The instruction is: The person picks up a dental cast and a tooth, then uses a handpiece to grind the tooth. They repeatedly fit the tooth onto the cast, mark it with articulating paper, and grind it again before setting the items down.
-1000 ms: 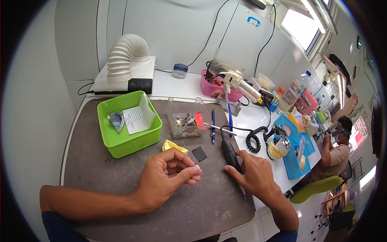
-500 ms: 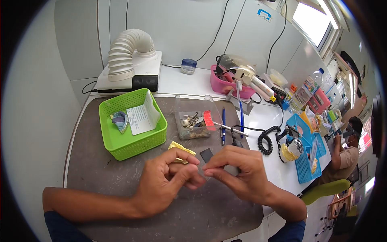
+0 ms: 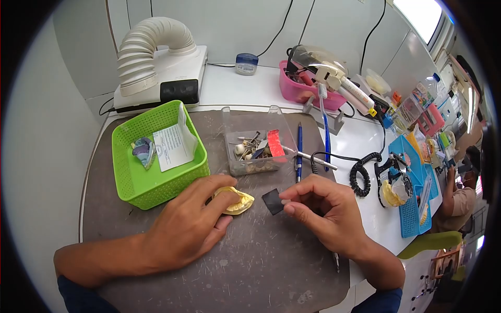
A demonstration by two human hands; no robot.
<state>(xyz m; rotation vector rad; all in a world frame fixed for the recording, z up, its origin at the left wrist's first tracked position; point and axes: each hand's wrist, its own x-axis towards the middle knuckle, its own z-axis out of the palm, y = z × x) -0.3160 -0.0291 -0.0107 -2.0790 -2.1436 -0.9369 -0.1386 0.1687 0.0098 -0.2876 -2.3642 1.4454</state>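
Observation:
My left hand (image 3: 190, 227) has its fingers curled over a small yellow dental cast (image 3: 241, 204) lying on the brown mat, the index finger reaching onto its top. Thumb and index finger of my right hand (image 3: 329, 211) are pinched together around a tiny pale piece, too small to make out. Just left of those fingertips lies a black square sheet (image 3: 272, 201) on the mat. Behind the hands, a clear plastic box (image 3: 255, 166) holds several small burs and polishing tips, with red tape on its side.
A green basket (image 3: 162, 195) with a paper slip and a blue-grey piece stands at left. Right of the clear box are a blue pen (image 3: 299, 151), a handpiece (image 3: 318, 160) with coiled cord, and a toothbrush (image 3: 324, 125). Blue trays (image 3: 412, 219) and a seated person are farther right.
My hands have moved apart from above the mat's middle. The left has come down onto the yellow cast; the right has shifted right, still pinched. The camera view has shifted slightly.

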